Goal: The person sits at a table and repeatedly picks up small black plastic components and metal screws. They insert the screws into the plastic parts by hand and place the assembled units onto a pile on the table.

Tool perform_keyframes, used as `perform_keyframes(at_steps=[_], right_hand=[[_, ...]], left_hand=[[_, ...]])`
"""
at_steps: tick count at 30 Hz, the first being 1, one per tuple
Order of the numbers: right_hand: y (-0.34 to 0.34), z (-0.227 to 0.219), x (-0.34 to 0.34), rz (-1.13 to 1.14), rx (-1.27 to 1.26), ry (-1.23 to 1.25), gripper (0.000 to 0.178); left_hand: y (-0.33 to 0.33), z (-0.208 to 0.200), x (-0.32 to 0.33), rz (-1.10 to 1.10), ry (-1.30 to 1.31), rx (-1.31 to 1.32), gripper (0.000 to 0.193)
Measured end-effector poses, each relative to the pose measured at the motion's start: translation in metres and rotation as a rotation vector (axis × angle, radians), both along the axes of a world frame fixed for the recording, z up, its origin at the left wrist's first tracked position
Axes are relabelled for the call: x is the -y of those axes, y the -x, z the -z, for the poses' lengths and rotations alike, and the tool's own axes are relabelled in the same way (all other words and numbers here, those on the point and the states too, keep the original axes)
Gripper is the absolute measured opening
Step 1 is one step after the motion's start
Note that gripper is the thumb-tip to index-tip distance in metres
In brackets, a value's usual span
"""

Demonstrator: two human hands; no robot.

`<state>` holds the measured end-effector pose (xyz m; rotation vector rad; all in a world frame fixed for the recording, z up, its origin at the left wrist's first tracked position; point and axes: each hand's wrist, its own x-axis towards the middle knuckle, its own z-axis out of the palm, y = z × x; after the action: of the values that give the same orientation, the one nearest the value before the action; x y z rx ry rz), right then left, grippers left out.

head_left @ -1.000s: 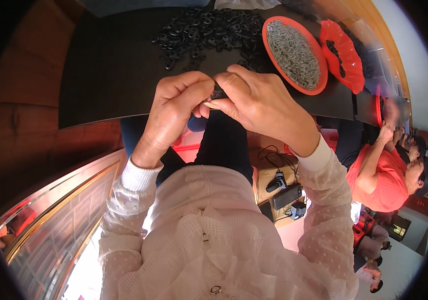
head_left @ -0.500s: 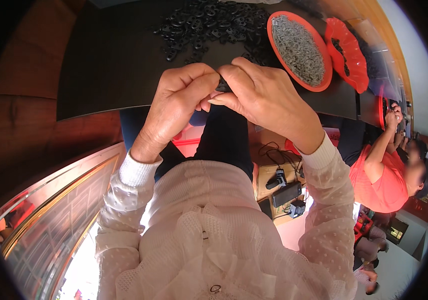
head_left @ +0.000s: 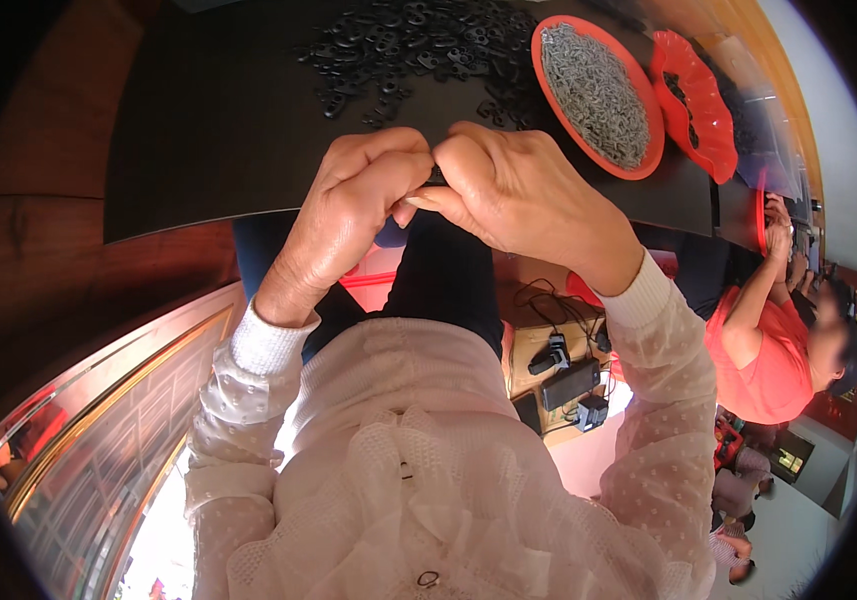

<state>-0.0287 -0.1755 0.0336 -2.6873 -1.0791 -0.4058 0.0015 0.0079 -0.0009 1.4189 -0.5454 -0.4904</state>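
My left hand (head_left: pixel 363 195) and my right hand (head_left: pixel 513 185) meet over the near edge of the dark table, fingers pinched together. Between their fingertips a sliver of a small black plastic part (head_left: pixel 436 176) shows; most of it is covered by the fingers. Beyond my hands lies a heap of similar black plastic parts (head_left: pixel 418 40), several with round holes. To the right of the heap stands a red bowl (head_left: pixel 651 150) full of small grey metal pieces that look like screws or pins.
A red wavy-rimmed dish (head_left: pixel 713 120) with some dark pieces sits right of the bowl, beside a clear plastic bag (head_left: pixel 763 130). At the right a person in a red shirt (head_left: pixel 763 350) works at the table (head_left: pixel 208 150). Below, a cardboard box (head_left: pixel 523 360) carries cables and black adapters.
My fingers have closed further over the black part, so less of it shows. My hands have otherwise barely moved, and the view has shifted slightly.
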Motion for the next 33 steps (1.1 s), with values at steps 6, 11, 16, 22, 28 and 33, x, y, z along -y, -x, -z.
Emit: perform_keyframes(at_steps=[6, 11, 16, 22, 28, 33], right_hand=[[0.001, -0.001, 0.000, -0.005, -0.016, 0.002, 0.038], [0.001, -0.002, 0.000, -0.014, -0.020, 0.012, 0.034], [0.000, 0.000, -0.002, -0.024, 0.026, -0.001, 0.033], [-0.001, 0.000, -0.001, -0.035, 0.054, -0.039, 0.036], [0.000, 0.003, 0.001, -0.026, 0.017, -0.054, 0.035], [0.001, 0.004, 0.003, -0.037, -0.067, -0.085, 0.029]], left_hand=[[0.001, 0.001, 0.004, -0.023, 0.027, 0.088, 0.015], [0.000, 0.006, 0.004, -0.033, 0.042, 0.197, 0.016], [-0.002, 0.000, -0.001, -0.003, 0.002, 0.074, 0.017], [-0.001, -0.010, -0.003, -0.003, 0.060, -0.122, 0.019], [0.000, -0.009, -0.001, -0.024, 0.078, -0.174, 0.021], [0.001, -0.012, -0.002, 0.011, 0.016, -0.195, 0.021]])
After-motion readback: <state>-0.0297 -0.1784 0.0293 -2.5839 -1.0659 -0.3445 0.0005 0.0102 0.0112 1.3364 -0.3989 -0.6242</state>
